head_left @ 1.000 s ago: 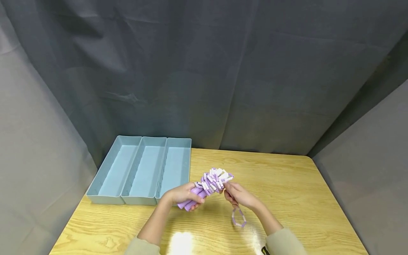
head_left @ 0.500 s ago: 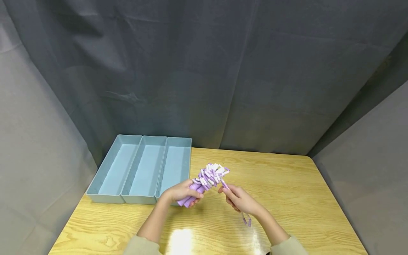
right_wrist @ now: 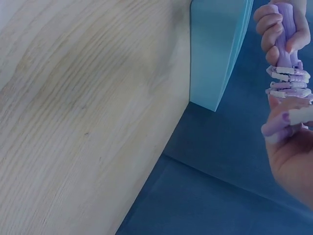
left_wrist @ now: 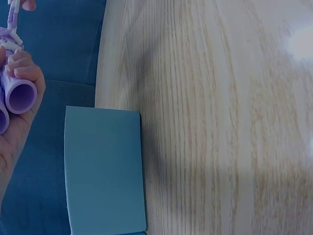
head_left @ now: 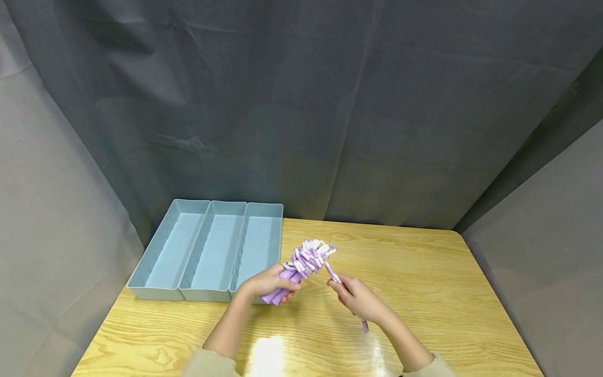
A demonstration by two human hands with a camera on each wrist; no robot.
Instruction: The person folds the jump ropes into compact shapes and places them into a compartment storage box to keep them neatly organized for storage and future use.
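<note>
Left hand [head_left: 268,283] grips purple handles [head_left: 292,276]; right hand [head_left: 356,298] pinches beaded rope [head_left: 309,259]. Apparently winding or unwinding, direction unclear; next move calls for steady handles.

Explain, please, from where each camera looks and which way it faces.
Head: worn on the head, looking forward and down at bins, table and curtain; both arms, left grip and right grip show.
Left wrist: worn there, facing table and bin; left grip holding purple tubes at left edge, right fingers above.
Right wrist: worn there, facing table and bin; right grip at right edge, left grip above.
Wrist views share table, bins, curtain.
</note>
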